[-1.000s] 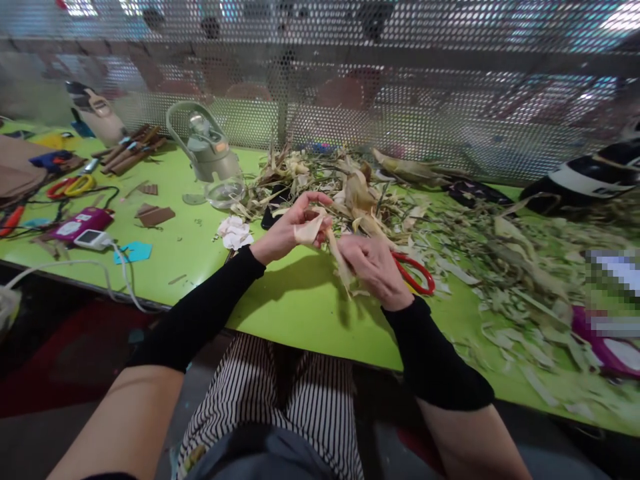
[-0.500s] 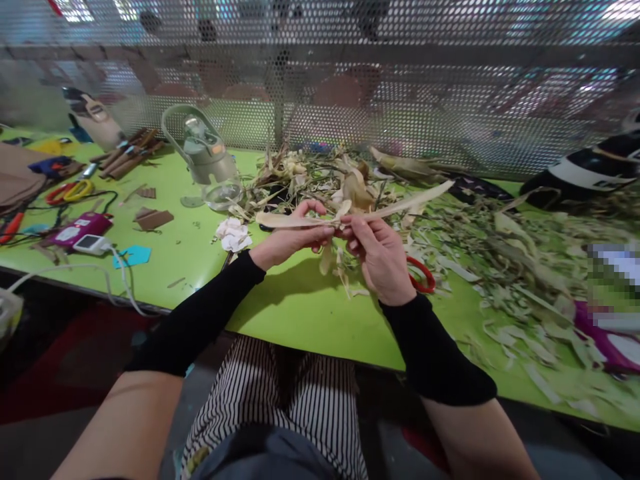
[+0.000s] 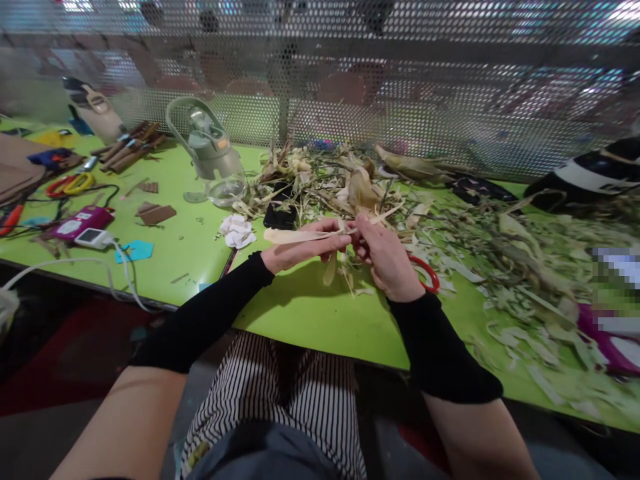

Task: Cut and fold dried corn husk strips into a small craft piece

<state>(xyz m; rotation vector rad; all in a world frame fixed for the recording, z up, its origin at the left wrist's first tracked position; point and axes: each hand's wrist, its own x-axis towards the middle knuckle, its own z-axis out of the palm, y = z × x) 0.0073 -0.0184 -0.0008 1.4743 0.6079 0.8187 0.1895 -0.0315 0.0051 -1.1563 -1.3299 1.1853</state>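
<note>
Perforated screen (image 3: 320, 87) behind green table (image 3: 300, 313)

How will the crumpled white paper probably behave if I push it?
The crumpled white paper looks thin and loosely folded, so probably light and soft. Its uneven outline suggests it would slide on the green table rather than roll.

a green bottle (image 3: 215, 157) stands near crumpled tissue (image 3: 237, 231).

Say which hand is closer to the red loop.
Right. The right hand is just beside the red loop; the left hand is farther off, on the right hand's other side.
</note>
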